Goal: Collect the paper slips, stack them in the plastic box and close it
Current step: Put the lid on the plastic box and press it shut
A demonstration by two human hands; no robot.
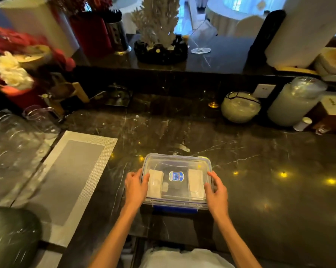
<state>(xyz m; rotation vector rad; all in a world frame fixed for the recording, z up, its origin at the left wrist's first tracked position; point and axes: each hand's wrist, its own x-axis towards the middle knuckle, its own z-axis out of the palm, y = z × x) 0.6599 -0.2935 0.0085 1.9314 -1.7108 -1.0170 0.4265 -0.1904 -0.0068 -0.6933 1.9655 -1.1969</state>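
You have a clear plastic box (pixel 176 180) in front of you, rectangular with rounded corners, sitting near the front edge of a dark, glossy marble counter (pixel 259 171) veined in white and dotted with small yellow light reflections. Its transparent lid (pixel 175 163) lies on top, carrying a small blue-and-white label (pixel 175 176), and a blue clip (pixel 174 208) shows along the near edge. Through the lid you can see pale, soft-looking paper slips (pixel 155 185) stacked in two piles, one against the left wall and one against the right. Your left hand (pixel 135 187) presses against the box's left side with fingers curled onto the lid rim; your right hand (pixel 216 190) mirrors it on the right side, fingers spread loosely and touching the edge. To your left lies a woven grey placemat (pixel 70 180) with a lighter border, flat and finely textured.
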